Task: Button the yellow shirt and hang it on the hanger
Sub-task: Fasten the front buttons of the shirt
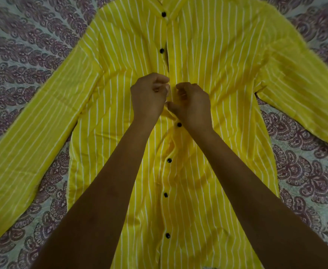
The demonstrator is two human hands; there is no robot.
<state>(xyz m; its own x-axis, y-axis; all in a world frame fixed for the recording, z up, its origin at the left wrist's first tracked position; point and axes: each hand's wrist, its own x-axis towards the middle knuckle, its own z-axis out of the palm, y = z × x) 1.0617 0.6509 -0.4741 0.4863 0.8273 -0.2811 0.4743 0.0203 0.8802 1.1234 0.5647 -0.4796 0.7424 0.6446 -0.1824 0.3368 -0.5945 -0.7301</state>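
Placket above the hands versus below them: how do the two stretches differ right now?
Above the hands, the placket gapes: a dark slit runs beside the second button. Below, the edges overlap, closed around each button. The upper stretch lies flatter; the lower is more rumpled. Both carry black buttons on the yellow shirt.
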